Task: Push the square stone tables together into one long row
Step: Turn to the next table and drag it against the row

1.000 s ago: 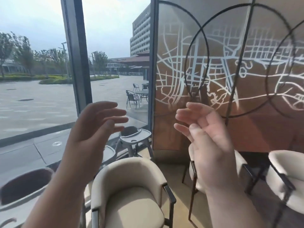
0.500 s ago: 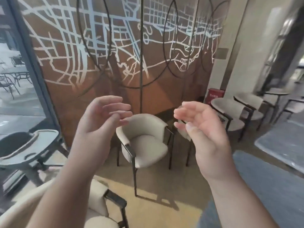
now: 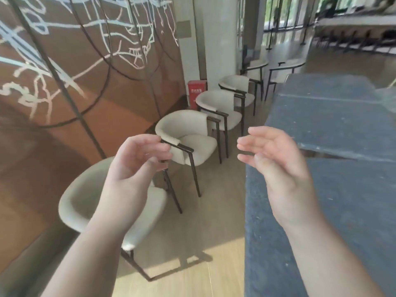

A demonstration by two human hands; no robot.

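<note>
The view has swung right since half a second ago: the glass wall and grey high chair have gone out of sight, and the dark stone tables now fill the right side. The left hand (image 3: 137, 159) and right hand (image 3: 276, 159) are raised as before, palms facing each other, fingers loosely curled and apart, holding nothing.

The near stone table (image 3: 353, 211) has a blue-grey, speckled, matte top with a straight left edge. A narrow wedge-shaped gap separates it from the far stone table (image 3: 334, 116), of the same slab-like stone.

To the left stands a row of cream upholstered chairs (image 3: 192, 136) with rounded tub backs and thin dark metal legs. Behind them is a rust-brown wall panel (image 3: 64, 82) with white map-like lines, a red box (image 3: 196, 93) and a pale pillar (image 3: 216, 39). The floor (image 3: 203, 243) is light wood planking.
</note>
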